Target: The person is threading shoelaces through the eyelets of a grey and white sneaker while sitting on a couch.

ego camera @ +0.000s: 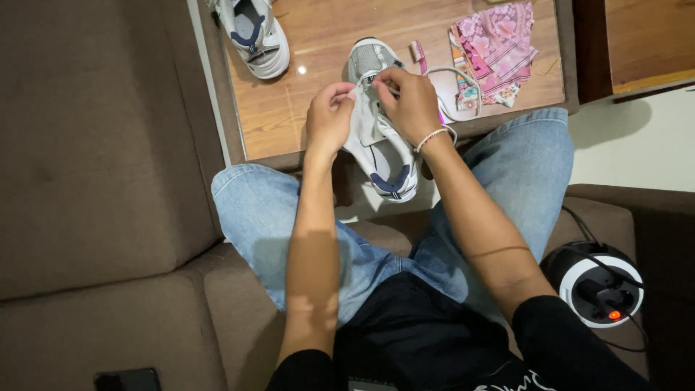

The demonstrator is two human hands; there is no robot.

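White sneaker (pixel 382 148) (toe on the wooden table (pixel 289 108)) pinched by left hand (pixel 329 116) and right hand (pixel 411 101).

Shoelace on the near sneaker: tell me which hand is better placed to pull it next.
Right, probably. The right hand has its fingers pinching the lace over the sneaker, while the left hand seems to steady the upper.

Phone (pixel 127 379) at bottom edge of sofa seat, left of person: flat dark rectangle, screen black and unlit, partly cut off by frame edge. No packages, labels or signs visible. Small red light on round black-and-white device (pixel 601 284) at right sofa edge, near person's right arm; whether it carries screen cannot tell.
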